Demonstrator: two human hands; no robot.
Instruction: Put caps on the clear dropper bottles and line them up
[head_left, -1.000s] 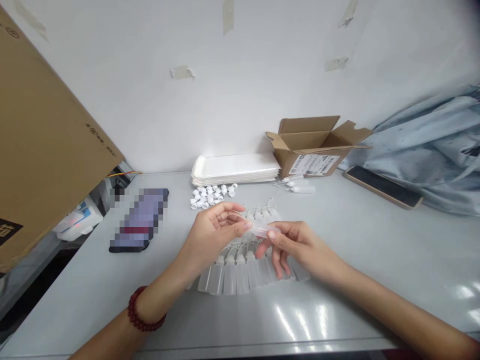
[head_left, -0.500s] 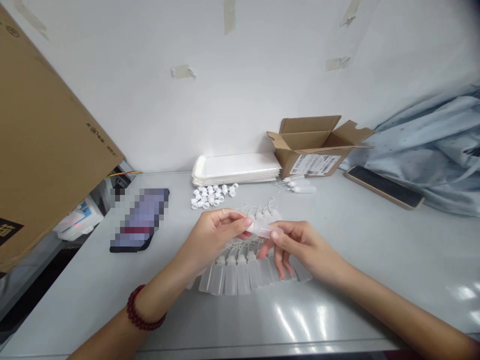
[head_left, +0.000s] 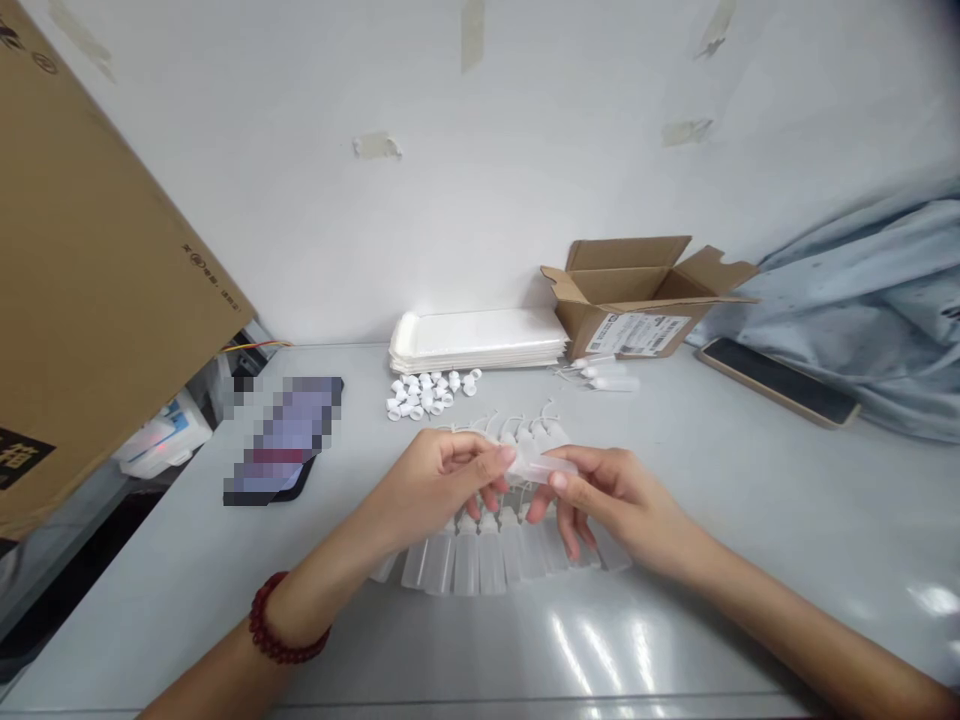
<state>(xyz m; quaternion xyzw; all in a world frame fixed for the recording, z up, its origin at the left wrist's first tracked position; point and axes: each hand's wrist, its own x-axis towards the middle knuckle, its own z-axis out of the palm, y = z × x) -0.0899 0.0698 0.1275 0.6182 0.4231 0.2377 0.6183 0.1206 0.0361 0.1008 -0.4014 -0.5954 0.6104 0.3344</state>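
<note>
Between my two hands is a small translucent plastic bottle (head_left: 551, 467), lying nearly level above the table. My left hand (head_left: 457, 475) pinches its neck end with thumb and fingers, which hide the tip. My right hand (head_left: 596, 490) grips the body between thumb and forefinger, the other fingers hanging loosely below. Under my hands, a row of similar translucent bottles (head_left: 466, 565) lies on the table, with thin cords at their necks. Behind my hands lie several more corded bottles (head_left: 536, 432), partly covered.
Several small white caps (head_left: 427, 392) lie before a stack of white envelopes (head_left: 480, 338). An open cardboard box (head_left: 637, 300) stands behind a few bottles (head_left: 611, 383). Phones lie at left (head_left: 289, 440) and right (head_left: 780, 382), near blue cloth (head_left: 862, 310). A large carton (head_left: 97, 280) leans at left.
The view has shifted slightly, so the scene sits a little further right. Both hands keep their grip on the bottle, and my left fingers have curled further under its neck end.
</note>
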